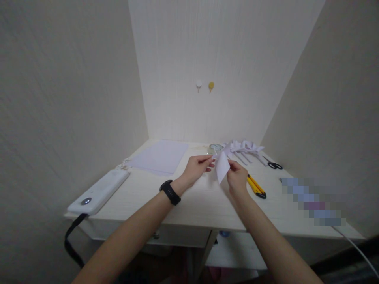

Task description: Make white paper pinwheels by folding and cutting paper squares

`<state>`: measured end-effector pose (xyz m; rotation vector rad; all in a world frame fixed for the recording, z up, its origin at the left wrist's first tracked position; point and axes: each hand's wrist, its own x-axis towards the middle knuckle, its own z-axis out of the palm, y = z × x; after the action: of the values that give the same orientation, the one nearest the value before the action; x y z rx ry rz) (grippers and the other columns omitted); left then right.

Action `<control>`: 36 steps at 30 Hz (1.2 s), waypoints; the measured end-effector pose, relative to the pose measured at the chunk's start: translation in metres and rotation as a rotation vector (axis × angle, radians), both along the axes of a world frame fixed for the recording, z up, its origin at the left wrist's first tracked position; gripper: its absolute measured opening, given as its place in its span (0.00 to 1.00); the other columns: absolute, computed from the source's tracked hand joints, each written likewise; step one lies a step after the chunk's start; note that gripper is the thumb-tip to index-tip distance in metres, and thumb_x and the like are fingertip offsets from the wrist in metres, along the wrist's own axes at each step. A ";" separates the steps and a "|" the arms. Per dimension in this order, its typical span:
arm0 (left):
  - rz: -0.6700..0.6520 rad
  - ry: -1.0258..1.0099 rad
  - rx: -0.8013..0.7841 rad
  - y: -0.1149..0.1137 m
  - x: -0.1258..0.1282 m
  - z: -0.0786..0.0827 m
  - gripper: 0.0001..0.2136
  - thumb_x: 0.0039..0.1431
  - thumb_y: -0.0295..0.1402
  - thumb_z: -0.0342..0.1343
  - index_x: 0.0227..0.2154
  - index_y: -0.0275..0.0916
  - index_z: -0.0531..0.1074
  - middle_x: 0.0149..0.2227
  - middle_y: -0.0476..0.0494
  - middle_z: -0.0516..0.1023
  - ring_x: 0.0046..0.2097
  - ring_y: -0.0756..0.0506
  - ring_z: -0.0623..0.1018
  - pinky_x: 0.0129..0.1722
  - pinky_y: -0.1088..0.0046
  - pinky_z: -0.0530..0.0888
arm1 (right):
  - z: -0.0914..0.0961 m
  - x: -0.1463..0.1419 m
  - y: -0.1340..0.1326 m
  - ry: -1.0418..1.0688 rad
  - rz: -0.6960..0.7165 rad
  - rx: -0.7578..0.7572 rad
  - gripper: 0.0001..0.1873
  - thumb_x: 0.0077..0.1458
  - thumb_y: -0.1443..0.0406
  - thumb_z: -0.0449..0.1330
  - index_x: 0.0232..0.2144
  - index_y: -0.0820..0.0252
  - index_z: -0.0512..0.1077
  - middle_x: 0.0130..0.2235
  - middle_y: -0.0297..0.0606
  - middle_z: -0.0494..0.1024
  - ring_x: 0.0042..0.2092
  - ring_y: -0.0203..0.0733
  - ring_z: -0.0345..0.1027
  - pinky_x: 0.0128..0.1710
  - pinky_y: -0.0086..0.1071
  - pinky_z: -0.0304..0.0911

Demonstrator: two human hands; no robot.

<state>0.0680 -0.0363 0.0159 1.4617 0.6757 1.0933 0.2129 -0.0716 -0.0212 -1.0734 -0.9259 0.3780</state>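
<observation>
Hands (pixel 195 169) (pixel 237 178), loosely curled, pinch folded white paper (pixel 222 167).

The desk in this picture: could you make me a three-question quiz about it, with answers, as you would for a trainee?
1. What does the right hand hold?
a) a spoon
b) folded paper
c) a mug

2. True or false: the black watch is on the left wrist.

3. Fill in the blank: the yellow cutter and the black-handled ____ lie on the desk.

Key: 1. b; 2. true; 3. scissors.
</observation>
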 end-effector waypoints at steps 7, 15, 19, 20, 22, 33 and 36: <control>-0.031 -0.039 -0.044 -0.004 0.000 0.002 0.09 0.58 0.24 0.59 0.41 0.33 0.80 0.42 0.35 0.81 0.34 0.50 0.79 0.30 0.75 0.76 | -0.001 0.000 0.000 -0.033 -0.051 -0.008 0.13 0.42 0.62 0.63 0.32 0.61 0.81 0.33 0.41 0.83 0.35 0.47 0.74 0.36 0.38 0.67; -0.048 -0.058 -0.067 -0.004 -0.001 0.003 0.11 0.56 0.24 0.61 0.42 0.34 0.79 0.41 0.36 0.82 0.33 0.50 0.79 0.28 0.76 0.76 | 0.003 -0.003 -0.004 -0.183 -0.144 -0.015 0.13 0.45 0.60 0.60 0.32 0.62 0.80 0.32 0.43 0.82 0.33 0.46 0.73 0.32 0.36 0.66; 0.018 -0.005 -0.011 -0.005 -0.003 0.004 0.12 0.55 0.23 0.60 0.42 0.35 0.80 0.37 0.39 0.82 0.32 0.50 0.78 0.28 0.76 0.75 | 0.004 -0.005 -0.010 -0.371 -0.223 0.016 0.13 0.51 0.60 0.57 0.32 0.62 0.79 0.33 0.43 0.81 0.33 0.44 0.71 0.33 0.36 0.65; 0.034 0.009 0.004 -0.005 -0.003 0.004 0.12 0.55 0.22 0.60 0.42 0.35 0.80 0.36 0.40 0.83 0.32 0.50 0.77 0.28 0.76 0.75 | 0.004 -0.006 -0.011 -0.424 -0.245 0.032 0.13 0.52 0.60 0.57 0.32 0.62 0.78 0.33 0.43 0.80 0.34 0.44 0.70 0.33 0.36 0.64; 0.047 0.028 0.025 -0.005 -0.003 0.004 0.12 0.55 0.22 0.60 0.42 0.35 0.80 0.34 0.41 0.83 0.31 0.50 0.76 0.28 0.76 0.75 | 0.004 -0.007 -0.013 -0.500 -0.273 0.057 0.13 0.53 0.61 0.56 0.32 0.62 0.77 0.33 0.43 0.79 0.34 0.44 0.69 0.34 0.36 0.64; 0.063 0.158 0.210 -0.006 -0.003 0.003 0.13 0.56 0.23 0.57 0.43 0.38 0.79 0.39 0.43 0.83 0.37 0.47 0.79 0.36 0.71 0.77 | 0.001 -0.009 -0.016 -0.601 -0.357 0.057 0.09 0.55 0.64 0.54 0.31 0.60 0.74 0.31 0.40 0.77 0.34 0.44 0.66 0.35 0.37 0.61; 0.091 0.231 0.344 -0.005 -0.004 0.001 0.12 0.57 0.25 0.57 0.43 0.39 0.79 0.42 0.43 0.83 0.43 0.45 0.80 0.45 0.67 0.76 | 0.001 -0.010 -0.017 -0.639 -0.382 0.057 0.09 0.55 0.64 0.54 0.30 0.60 0.74 0.31 0.41 0.76 0.35 0.45 0.65 0.36 0.37 0.61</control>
<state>0.0640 -0.0411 0.0173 1.8885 0.7471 1.1620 0.2029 -0.0882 -0.0201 -1.3144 -1.2456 -0.3298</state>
